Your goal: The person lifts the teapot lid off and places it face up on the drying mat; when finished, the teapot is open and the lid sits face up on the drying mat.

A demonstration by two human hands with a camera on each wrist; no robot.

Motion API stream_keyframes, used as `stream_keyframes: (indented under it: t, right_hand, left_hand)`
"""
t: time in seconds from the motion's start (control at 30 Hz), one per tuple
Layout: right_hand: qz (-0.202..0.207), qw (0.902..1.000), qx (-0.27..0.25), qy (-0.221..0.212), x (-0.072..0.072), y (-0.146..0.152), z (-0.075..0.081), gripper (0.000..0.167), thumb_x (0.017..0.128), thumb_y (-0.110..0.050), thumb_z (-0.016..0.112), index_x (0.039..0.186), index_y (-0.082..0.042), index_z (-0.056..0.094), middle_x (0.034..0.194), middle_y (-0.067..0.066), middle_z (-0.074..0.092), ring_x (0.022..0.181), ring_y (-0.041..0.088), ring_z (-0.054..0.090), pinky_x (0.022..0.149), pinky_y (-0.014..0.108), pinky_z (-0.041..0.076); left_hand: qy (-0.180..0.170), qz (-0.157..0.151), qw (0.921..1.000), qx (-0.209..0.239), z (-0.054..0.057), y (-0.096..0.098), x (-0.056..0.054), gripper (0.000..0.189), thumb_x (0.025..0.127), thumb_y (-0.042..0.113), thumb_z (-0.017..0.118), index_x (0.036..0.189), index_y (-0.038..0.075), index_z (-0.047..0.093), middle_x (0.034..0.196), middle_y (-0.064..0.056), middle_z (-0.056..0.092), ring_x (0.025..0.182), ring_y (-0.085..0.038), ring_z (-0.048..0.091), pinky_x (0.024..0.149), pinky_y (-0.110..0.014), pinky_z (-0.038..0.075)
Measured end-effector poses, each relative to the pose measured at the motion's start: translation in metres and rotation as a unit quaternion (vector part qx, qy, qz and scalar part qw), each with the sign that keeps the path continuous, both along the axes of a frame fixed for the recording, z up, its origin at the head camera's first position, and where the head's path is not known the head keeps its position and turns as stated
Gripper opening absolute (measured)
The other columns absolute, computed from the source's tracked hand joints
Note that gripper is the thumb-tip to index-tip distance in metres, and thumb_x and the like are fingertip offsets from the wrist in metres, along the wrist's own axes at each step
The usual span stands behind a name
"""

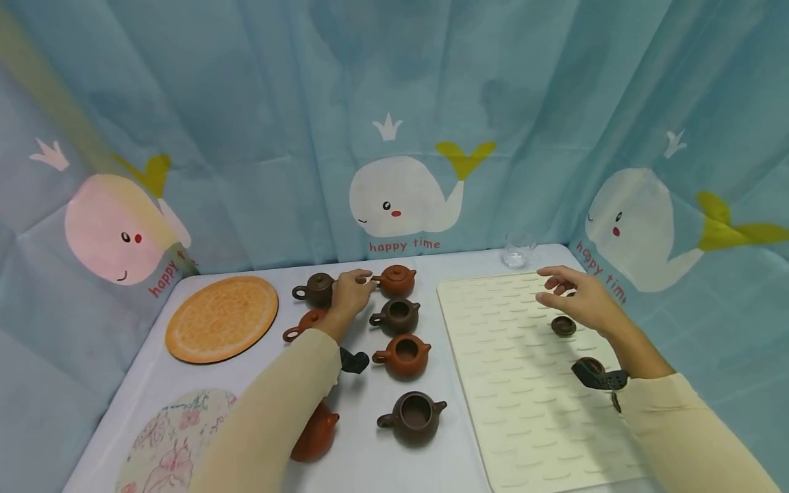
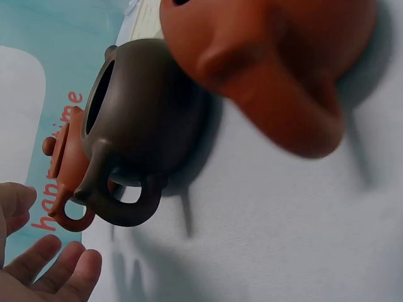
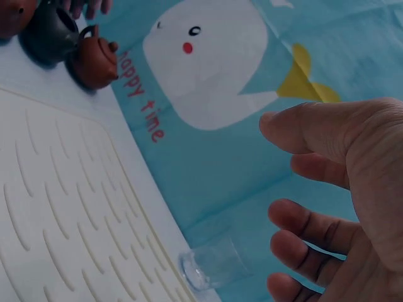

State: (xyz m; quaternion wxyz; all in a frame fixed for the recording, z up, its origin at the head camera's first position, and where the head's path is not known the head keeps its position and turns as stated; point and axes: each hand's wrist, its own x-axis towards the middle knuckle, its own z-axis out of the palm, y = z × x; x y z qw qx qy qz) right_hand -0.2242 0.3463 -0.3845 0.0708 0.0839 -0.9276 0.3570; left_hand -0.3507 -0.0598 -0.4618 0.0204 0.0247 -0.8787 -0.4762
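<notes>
At the back of the table my left hand (image 1: 351, 298) reaches between a dark lidded teapot (image 1: 317, 290) and a reddish lidded teapot (image 1: 399, 281). Its fingers are apart with nothing between them, close to the reddish pot's loop handle (image 2: 79, 221). A dark lidless teapot (image 1: 396, 317) stands just in front, then an orange-brown lidless teapot (image 1: 407, 357). Over the right edge of a cream ridged mat (image 1: 493, 411) hovers my right hand (image 1: 582, 298), fingers loosely bent and holding nothing. Below it a small dark teapot lid (image 1: 564, 326) lies on the mat.
Nearest me stands another dark lidless teapot (image 1: 416, 418). My left sleeve partly hides a reddish teapot (image 1: 316, 435). Left lie a round orange mat (image 1: 222, 318) and a floral round mat (image 1: 166, 438). A clear glass (image 1: 518, 250) stands at the back, before the whale-print curtain (image 1: 524, 103).
</notes>
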Motion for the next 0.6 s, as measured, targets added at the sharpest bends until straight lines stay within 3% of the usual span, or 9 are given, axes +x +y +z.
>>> stream_keyframes:
  t: [0.23,0.6]
  right_hand:
    - [0.008,0.9999,-0.008,0.010,-0.007,-0.007,-0.003,0.047,0.089,-0.026,0.072,0.128,-0.005,0.059,0.102,0.015,0.060,0.088,0.026,0.054,0.065,0.032,0.047]
    - [0.032,0.9987,-0.032,0.022,-0.015,-0.020,-0.005,0.046,0.089,-0.023,0.071,0.130,-0.006,0.058,0.105,0.014,0.060,0.088,0.025,0.053,0.070,0.033,0.045]
  left_hand:
    - [0.000,-0.022,0.9997,-0.012,-0.001,0.004,-0.009,0.033,0.092,0.020,0.067,0.123,0.012,0.067,0.121,-0.014,0.063,0.118,-0.033,0.049,0.095,-0.045,0.041]
    - [-0.009,-0.020,0.9997,0.010,-0.003,0.009,-0.014,0.032,0.091,0.019,0.068,0.122,0.011,0.068,0.118,-0.013,0.064,0.114,-0.029,0.054,0.096,-0.043,0.041]
